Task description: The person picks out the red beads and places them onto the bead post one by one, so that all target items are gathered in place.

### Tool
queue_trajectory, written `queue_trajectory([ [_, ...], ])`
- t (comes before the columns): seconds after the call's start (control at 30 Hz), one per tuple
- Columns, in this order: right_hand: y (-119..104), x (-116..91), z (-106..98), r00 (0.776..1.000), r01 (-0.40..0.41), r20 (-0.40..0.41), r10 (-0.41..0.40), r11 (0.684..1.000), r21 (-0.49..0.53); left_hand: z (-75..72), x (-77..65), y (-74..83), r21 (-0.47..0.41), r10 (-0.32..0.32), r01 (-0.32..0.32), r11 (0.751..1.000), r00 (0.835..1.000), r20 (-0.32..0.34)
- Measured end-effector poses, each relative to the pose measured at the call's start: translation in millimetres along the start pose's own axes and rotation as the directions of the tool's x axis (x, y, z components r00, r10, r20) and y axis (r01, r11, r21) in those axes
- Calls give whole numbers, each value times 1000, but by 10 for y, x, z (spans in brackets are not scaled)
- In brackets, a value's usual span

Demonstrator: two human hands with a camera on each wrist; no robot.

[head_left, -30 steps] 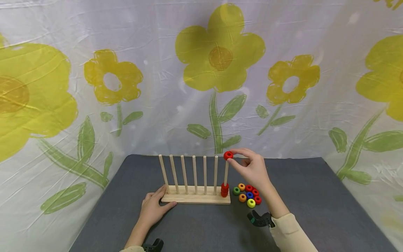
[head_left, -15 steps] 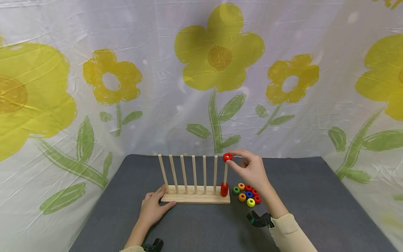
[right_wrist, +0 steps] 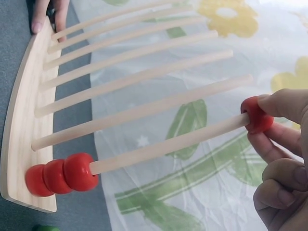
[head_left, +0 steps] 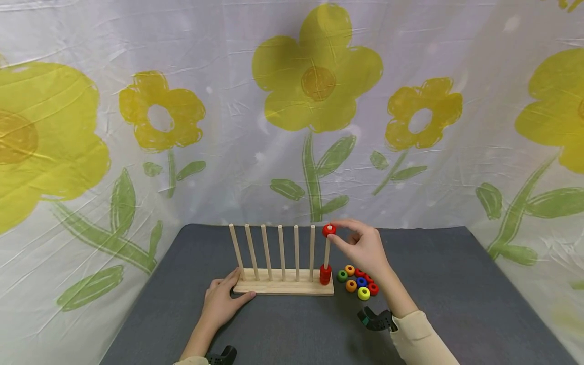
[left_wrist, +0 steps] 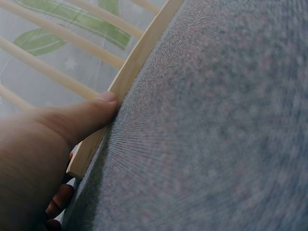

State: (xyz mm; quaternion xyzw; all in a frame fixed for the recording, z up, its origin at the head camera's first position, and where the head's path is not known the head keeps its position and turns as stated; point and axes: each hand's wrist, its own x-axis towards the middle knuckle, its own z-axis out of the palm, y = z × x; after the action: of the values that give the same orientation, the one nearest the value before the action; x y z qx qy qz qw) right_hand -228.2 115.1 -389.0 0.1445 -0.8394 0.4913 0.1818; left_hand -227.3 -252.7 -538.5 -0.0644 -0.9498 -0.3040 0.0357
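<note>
A wooden peg rack [head_left: 283, 288] stands on the table, with a row of upright pegs. At its left end my left hand [head_left: 220, 302] grips the base, the thumb [left_wrist: 94, 115] against the front edge and the fingers round the end. My right hand [head_left: 365, 246] pinches a red bead [right_wrist: 257, 115] between thumb and fingers at the top of the rightmost peg [right_wrist: 173, 144]. In the head view the peg's tip shows in the bead's hole. Three red beads [right_wrist: 62, 175] sit stacked at the foot of that same peg.
Right of the rack lies a cluster of loose beads, among them a green bead [head_left: 342, 276], a blue bead [head_left: 361, 282], a yellow bead [head_left: 363, 293] and an orange bead [head_left: 351, 286]. Behind the dark table [head_left: 292, 329] hangs a flowered cloth [head_left: 228, 152].
My right hand has lowered the red bead slightly onto the rightmost peg, whose tip now shows through the hole. The left hand and rack have stayed in place.
</note>
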Motion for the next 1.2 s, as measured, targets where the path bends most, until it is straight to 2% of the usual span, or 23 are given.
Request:
queue_trajectory([
  [0.27, 11, -23, 10, 1000, -7, 4, 7, 1000, -17, 0, 1, 2, -1, -1, 1, 1000, 1000, 3],
  [0.53, 47, -24, 2, 999, 34, -8, -34, 999, 2, -5, 6, 3, 3, -3, 3, 1000, 1000, 6],
  [1.2, 50, -51, -23, 999, 38, -6, -38, 999, 11, -3, 9, 2, 13, 3, -3, 1000, 1000, 2],
])
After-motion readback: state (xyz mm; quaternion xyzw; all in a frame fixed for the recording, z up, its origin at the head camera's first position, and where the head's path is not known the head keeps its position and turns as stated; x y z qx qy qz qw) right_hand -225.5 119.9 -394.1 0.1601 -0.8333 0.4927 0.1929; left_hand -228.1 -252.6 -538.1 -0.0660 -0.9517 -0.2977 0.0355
